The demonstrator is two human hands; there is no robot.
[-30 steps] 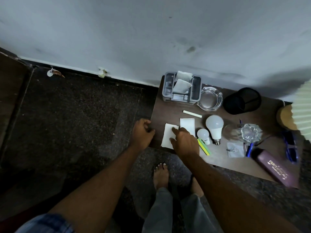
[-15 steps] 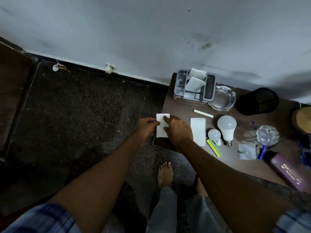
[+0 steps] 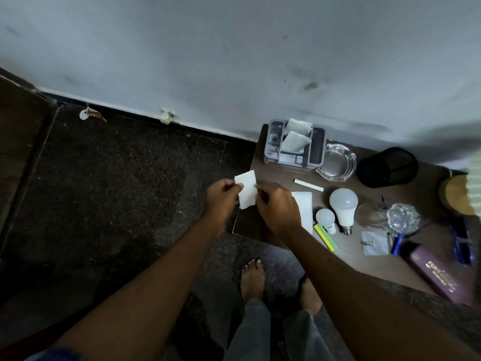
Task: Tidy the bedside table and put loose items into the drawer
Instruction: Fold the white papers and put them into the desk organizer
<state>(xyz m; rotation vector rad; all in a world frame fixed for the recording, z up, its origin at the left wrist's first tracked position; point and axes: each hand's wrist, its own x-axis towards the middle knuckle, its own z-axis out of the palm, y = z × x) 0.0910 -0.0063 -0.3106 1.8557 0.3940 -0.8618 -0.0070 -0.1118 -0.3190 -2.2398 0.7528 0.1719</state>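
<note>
The left hand [image 3: 222, 195] pinches the left side of a small white rectangular slip of paper [image 3: 246, 191] between thumb and curled fingers. The slip is upright over the left edge of the brown wooden bedside table [image 3: 364, 259], partly out over the dark speckled floor [image 3: 117, 204]. The right hand [image 3: 278, 212] pinches the slip's right side, fingers curled in.

Just right of that hand a second white paper sheet [image 3: 304, 204] lies flat near the front edge. At the back left corner stands a grey plastic organiser tray [image 3: 316, 149] holding white packets [image 3: 295, 140]. A thin white stick [image 3: 308, 185] lies between tray and sheet.

Further right, a small white bulb [image 3: 325, 218] and a large white bulb [image 3: 343, 203] lie side by side, with a yellow-and-green highlighter pair [image 3: 325, 238] in front of them. A clear glass ashtray [image 3: 337, 162] touches the tray's right side, and a black mesh pen cup [image 3: 387, 166] stands beside it. A clear cut-glass tumbler [image 3: 390, 217] lies on its side, with a small clear bag [image 3: 374, 243] and a blue pen [image 3: 395, 244] in front of it. A purple oblong case [image 3: 440, 274] rests at the front right corner.
</note>
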